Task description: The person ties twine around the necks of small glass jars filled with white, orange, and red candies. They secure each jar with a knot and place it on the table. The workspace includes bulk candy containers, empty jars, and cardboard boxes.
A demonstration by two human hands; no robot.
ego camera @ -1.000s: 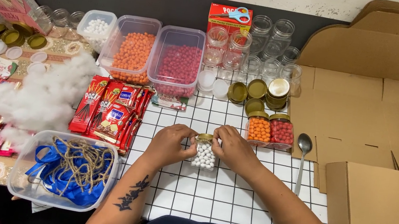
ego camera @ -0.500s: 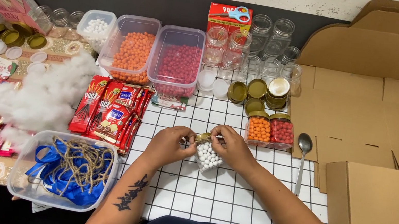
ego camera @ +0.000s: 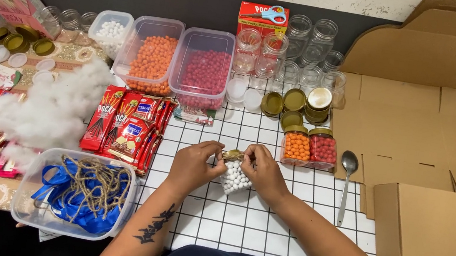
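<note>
Red snack packets point(ego camera: 124, 128) left of both hands, left hand point(ego camera: 194, 165) and right hand point(ego camera: 260, 171) pinching jar of white beads point(ego camera: 234, 178); grid-patterned desk point(ego camera: 239, 219).

View: single head camera, looking steeply down.
Range: close above the table point(ego camera: 260, 233).
Facing: wall at 12 o'clock.

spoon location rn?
Head view, right side: the spoon lies on the grid mat, right of the red-bead jar, beside the flat cardboard.
</note>
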